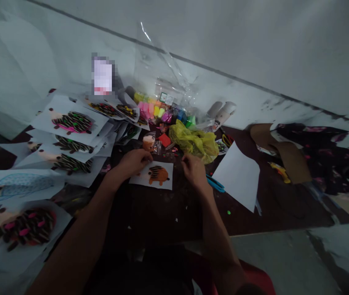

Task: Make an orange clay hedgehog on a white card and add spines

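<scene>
A small white card (166, 184) lies on the dark table, bearing an orange hedgehog shape (162, 176) with dark striped pieces stuck on its back. My left hand (135, 160) rests at the card's upper left edge with its fingers bent together; whatever is between them is hidden. To the right of the card, my right hand (195, 169) is pinched, and anything in its fingertips is too small to make out. Just beyond the card are a small container with peach-coloured contents (148, 141), a red-orange square (164, 140) and a crumpled yellow-green plastic bag (194, 141).
Sheets with decorated hedgehogs (69, 123) are piled at the left. Coloured clay packs (156, 110) in clear plastic stand at the back. Right of my right hand lie a blue tool (215, 184) and a blank white sheet (237, 176). Dark patterned cloth (322, 155) sits far right.
</scene>
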Motion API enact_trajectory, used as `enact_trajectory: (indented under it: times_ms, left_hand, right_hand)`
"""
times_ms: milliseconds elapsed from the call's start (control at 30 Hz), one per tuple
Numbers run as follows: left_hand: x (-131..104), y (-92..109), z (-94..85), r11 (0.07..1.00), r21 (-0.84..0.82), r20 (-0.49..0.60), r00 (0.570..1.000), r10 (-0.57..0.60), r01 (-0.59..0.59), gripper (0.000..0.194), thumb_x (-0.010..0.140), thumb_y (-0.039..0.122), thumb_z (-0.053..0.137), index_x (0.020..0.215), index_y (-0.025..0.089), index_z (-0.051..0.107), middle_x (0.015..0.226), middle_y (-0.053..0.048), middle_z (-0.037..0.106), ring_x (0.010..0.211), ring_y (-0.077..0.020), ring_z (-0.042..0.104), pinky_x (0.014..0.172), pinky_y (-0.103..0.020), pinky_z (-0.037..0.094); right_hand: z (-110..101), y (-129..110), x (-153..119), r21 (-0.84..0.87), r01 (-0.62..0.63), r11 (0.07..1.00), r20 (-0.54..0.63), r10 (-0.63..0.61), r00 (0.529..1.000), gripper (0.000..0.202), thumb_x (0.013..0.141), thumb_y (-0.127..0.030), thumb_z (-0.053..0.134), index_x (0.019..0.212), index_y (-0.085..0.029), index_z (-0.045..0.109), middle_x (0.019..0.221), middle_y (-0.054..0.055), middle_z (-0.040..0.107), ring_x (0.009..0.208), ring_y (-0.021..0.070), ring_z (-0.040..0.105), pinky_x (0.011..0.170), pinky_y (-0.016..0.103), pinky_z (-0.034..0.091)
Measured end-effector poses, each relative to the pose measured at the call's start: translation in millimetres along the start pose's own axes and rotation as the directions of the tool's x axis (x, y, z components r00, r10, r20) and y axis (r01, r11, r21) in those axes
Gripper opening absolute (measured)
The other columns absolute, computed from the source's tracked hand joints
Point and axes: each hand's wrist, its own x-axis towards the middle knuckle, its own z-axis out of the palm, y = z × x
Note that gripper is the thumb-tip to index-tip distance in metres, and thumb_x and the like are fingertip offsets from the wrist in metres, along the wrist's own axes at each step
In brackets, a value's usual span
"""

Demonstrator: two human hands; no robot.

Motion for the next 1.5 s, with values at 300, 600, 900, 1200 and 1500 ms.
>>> enact_trajectory:
  times_ms: [300,600,900,1200,1500]
  left_hand:
    - [0,-3,3.7,0.999,0.021,-0.054,0.998,0.045,-0.044,0.027,0.083,0.011,0.055,0.099,0.016,0.076,0.104,-0.009,0.073,0.097,-0.0236,0.068,0.087,-0.033,0.052]
    - [0,-1,-1.4,0.999,0.034,-0.048,0.998,0.036,-0.034,0.023,0.080,0.011,0.058,0.093,0.018,0.076,0.098,-0.008,0.075,0.091,-0.0237,0.069,0.083,-0.032,0.052]
    - [6,-7,10.7,0.985,-0.052,-0.162,0.975,0.154,-0.165,0.028,0.079,0.008,0.053,0.091,0.017,0.076,0.096,-0.007,0.073,0.091,-0.0198,0.067,0.086,-0.030,0.052]
    - [6,-6,11.0,0.987,-0.093,-0.068,0.990,0.125,-0.131,0.029,0.078,0.007,0.054,0.094,0.016,0.076,0.092,-0.006,0.075,0.083,-0.0182,0.067,0.080,-0.028,0.052]
    - [8,-7,11.7,0.987,-0.098,-0.036,0.991,0.128,-0.131,0.029,0.080,0.008,0.054,0.096,0.016,0.076,0.097,-0.007,0.075,0.089,-0.0188,0.067,0.082,-0.029,0.051]
  right_hand:
    - [19,-12,-2,0.140,0.051,0.989,-0.012,-0.049,0.999,0.016,0.095,-0.021,0.049,0.094,-0.019,0.065,0.089,0.008,0.069,0.085,0.0220,0.063,0.079,0.031,0.045]
    - [24,-14,-5,0.247,0.092,0.965,-0.078,-0.075,0.994,0.017,0.091,-0.016,0.057,0.094,-0.020,0.072,0.093,0.007,0.072,0.089,0.0217,0.066,0.083,0.033,0.049]
    - [25,-21,-6,0.350,0.122,0.929,-0.083,-0.099,0.992,0.012,0.090,-0.018,0.062,0.088,-0.022,0.073,0.088,0.004,0.072,0.087,0.0199,0.065,0.082,0.032,0.049]
    - [28,-25,-9,0.455,0.082,0.887,-0.009,-0.088,0.996,0.016,0.089,-0.015,0.059,0.092,-0.022,0.073,0.093,0.004,0.074,0.089,0.0193,0.068,0.085,0.032,0.052]
    - [24,-30,-7,0.351,0.150,0.924,0.050,-0.178,0.983,0.017,0.090,-0.011,0.058,0.092,-0.019,0.073,0.091,0.006,0.068,0.089,0.0191,0.064,0.082,0.030,0.048]
